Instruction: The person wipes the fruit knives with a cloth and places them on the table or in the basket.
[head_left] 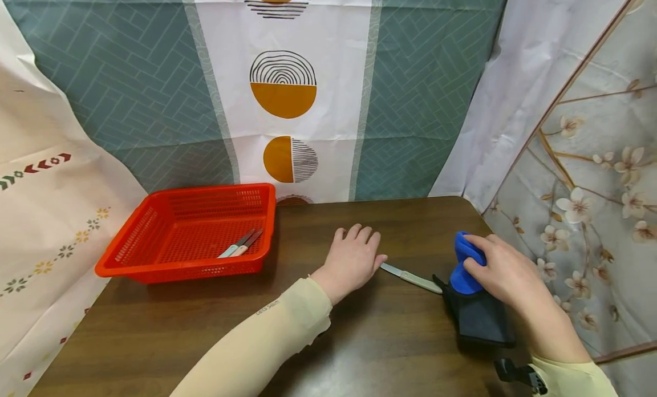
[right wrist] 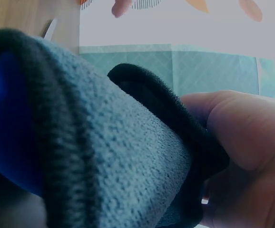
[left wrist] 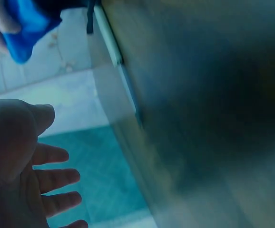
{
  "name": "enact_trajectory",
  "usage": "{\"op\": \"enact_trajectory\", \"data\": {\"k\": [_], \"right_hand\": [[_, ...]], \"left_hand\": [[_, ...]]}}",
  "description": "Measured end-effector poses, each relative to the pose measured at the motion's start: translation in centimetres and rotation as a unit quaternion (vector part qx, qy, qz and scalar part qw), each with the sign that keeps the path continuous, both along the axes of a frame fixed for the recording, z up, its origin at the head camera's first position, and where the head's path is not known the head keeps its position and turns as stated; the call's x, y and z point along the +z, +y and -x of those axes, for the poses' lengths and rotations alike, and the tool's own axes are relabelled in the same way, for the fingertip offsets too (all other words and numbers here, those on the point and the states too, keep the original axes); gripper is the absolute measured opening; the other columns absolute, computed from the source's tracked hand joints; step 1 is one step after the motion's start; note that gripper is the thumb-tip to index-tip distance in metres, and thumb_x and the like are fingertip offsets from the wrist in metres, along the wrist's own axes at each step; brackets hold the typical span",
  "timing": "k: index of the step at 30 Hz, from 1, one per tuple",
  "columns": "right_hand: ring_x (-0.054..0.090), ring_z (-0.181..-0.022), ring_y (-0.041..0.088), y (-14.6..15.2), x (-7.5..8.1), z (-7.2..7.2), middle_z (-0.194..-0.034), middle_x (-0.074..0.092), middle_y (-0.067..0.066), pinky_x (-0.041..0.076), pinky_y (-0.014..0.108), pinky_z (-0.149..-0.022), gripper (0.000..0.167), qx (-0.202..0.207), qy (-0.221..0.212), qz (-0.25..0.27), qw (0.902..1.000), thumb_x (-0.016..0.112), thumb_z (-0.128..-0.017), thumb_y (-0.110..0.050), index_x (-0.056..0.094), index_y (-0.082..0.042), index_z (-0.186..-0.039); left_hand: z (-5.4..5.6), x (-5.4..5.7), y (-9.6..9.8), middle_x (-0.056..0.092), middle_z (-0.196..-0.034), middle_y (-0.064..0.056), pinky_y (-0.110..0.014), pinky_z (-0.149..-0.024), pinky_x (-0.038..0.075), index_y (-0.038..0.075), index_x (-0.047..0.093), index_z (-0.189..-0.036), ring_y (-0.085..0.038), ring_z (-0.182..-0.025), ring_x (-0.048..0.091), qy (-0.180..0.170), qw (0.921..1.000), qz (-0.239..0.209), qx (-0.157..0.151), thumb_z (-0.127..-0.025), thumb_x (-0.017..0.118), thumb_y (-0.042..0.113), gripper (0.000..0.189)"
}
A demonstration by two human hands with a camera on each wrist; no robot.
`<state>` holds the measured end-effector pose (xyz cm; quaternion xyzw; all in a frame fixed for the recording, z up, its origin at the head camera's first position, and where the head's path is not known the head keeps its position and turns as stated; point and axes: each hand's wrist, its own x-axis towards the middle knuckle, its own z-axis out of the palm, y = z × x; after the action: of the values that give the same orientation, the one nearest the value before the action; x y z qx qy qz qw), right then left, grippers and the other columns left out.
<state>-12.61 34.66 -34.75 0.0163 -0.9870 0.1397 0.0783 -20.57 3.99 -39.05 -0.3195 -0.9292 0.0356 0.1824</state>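
Note:
My right hand [head_left: 505, 268] grips a cleaning cloth [head_left: 485, 320], blue on one face and dark grey on the other, with a black stitched edge. Up close in the right wrist view, the fuzzy grey face [right wrist: 123, 142] fills the middle, with the thumb at its edge. A table knife [head_left: 421, 282] with a pale green handle lies on the table. Its handle end is at the cloth's black corner; its blade points towards my left hand [head_left: 351, 263]. That hand is held palm down, fingers apart, thumb near the blade tip, holding nothing.
A red plastic basket [head_left: 179, 270] stands at the back left with two pieces of cutlery [head_left: 241, 244] inside, pale-handled. Patterned curtains [head_left: 421, 100] hang behind the brown table [head_left: 359, 345] and along both sides.

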Motion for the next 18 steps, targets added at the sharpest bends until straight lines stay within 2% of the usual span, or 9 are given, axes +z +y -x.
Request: {"op": "enact_trajectory", "data": {"k": [3,9,18], "right_hand": [[0.064,-0.112,0.049,0.5,0.0,-0.3,-0.138,0.061,0.032,0.053,0.065,-0.083,0.060,-0.005,-0.002,-0.002,1.0000,0.067,-0.102,-0.027,0.058,0.000,-0.154],[0.063,-0.105,0.047,1.3,-0.2,-0.4,-0.132,0.062,0.032,0.052,0.063,-0.076,0.060,-0.012,-0.009,-0.001,0.9999,0.067,-0.102,-0.026,0.057,0.001,-0.155],[0.059,-0.122,0.058,2.5,-0.2,-1.0,-0.148,0.053,0.036,0.049,0.075,-0.086,0.063,-0.035,-0.030,-0.006,0.9989,0.065,-0.104,-0.028,0.053,0.001,-0.158]], "left_hand": [[-0.6,-0.3,1.7,0.064,-0.151,-0.002,-0.052,-0.112,0.046,0.019,0.064,-0.150,-0.028,-0.145,0.056,-0.004,0.9998,0.010,-0.014,-0.114,0.053,0.056,0.052],[-1.7,-0.6,4.1,0.061,-0.155,-0.001,-0.051,-0.116,0.044,0.022,0.061,-0.155,-0.026,-0.149,0.052,-0.028,0.9987,0.030,-0.029,-0.115,0.048,0.058,0.055],[-2.8,-2.0,7.5,0.062,-0.151,0.005,-0.045,-0.116,0.043,0.025,0.061,-0.153,-0.020,-0.146,0.052,-0.040,0.9970,0.051,-0.043,-0.115,0.048,0.059,0.052]]}}
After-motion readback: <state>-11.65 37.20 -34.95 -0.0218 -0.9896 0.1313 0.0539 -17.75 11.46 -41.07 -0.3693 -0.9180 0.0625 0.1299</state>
